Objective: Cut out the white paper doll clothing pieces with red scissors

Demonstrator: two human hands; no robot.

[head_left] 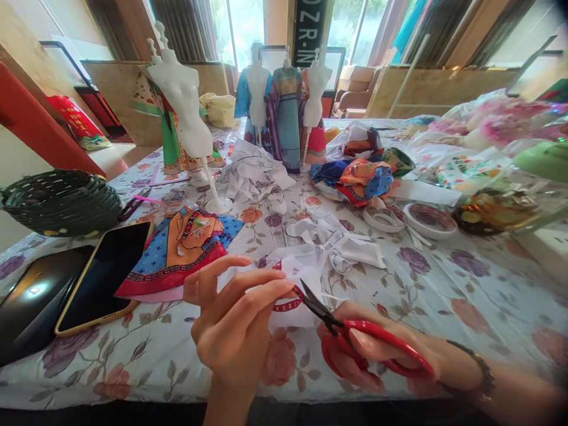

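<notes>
My left hand (242, 310) pinches a small white fabric piece (295, 316) that carries a curved red patterned band. In my right hand (377, 346) is a pair of red-handled scissors (322, 307), my fingers through its loops. The dark blades lie close together, their tips right beside the red band near my left fingertips. Left of my left hand a cut-out printed cloth piece (186, 251) in blue, orange and red lies flat. White fabric scraps (339, 242) lie just beyond both hands.
Two dark phones (104, 278) and a dark green woven basket (62, 201) are at the left. White mannequins (181, 100), some near small dressed forms, stand farther back. Tape rolls (430, 220), colourful cloth (359, 174) and plastic-wrapped items (492, 127) occupy the right side.
</notes>
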